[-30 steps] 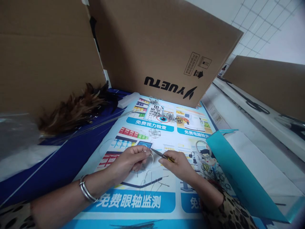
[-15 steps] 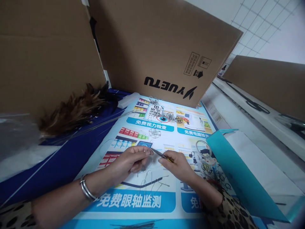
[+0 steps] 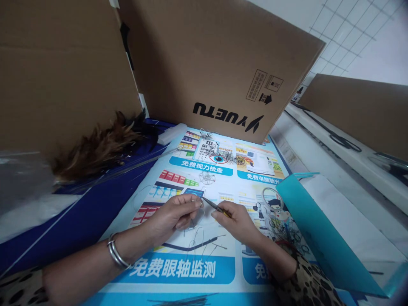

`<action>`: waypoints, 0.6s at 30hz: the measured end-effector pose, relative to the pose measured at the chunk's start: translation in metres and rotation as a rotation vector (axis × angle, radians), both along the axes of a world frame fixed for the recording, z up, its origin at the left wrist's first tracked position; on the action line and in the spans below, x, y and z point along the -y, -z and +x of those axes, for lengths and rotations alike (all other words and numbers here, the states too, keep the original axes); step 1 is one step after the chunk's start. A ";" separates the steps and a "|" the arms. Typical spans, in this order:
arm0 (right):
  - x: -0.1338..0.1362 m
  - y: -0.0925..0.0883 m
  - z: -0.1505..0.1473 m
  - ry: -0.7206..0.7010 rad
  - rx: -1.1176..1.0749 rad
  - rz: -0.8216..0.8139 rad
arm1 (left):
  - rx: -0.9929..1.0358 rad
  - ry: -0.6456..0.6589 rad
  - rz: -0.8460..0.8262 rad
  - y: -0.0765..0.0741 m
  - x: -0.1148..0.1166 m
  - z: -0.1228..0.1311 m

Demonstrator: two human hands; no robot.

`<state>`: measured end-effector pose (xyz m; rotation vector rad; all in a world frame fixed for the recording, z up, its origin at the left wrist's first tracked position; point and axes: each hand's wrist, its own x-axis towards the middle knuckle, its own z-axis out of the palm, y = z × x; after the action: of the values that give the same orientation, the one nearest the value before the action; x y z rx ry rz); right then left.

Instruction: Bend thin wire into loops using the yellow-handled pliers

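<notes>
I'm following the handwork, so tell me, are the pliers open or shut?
Shut, or nearly so: the pliers in the right hand taper to one dark point beside the left hand, no gap visible.

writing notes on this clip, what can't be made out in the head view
Head view, rear of the dark pointed metal pliers: covered by the bare right hand.
Head view, pinched part of the thin silvery wire loop: hidden by the bare left hand.
Head view, whether the pliers' tip touches the loop: too small to tell.
Head view, near side of the thin dark wire bundle: cut off by the bottom edge.
</notes>
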<state>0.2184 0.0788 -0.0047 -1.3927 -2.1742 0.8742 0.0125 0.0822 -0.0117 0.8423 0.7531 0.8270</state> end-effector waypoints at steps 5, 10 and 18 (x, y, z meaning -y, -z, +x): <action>-0.002 -0.004 0.003 -0.051 0.089 0.068 | -0.092 -0.031 0.046 -0.002 0.001 0.000; -0.003 -0.007 0.006 -0.065 0.203 0.192 | -0.149 -0.049 0.073 -0.002 0.000 0.001; 0.002 -0.007 0.005 -0.026 0.414 0.388 | -0.210 -0.054 0.083 0.005 -0.001 0.002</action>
<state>0.2233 0.0773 0.0018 -1.4366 -2.4917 0.1513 0.0144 0.0833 -0.0169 0.9975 0.9341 0.8305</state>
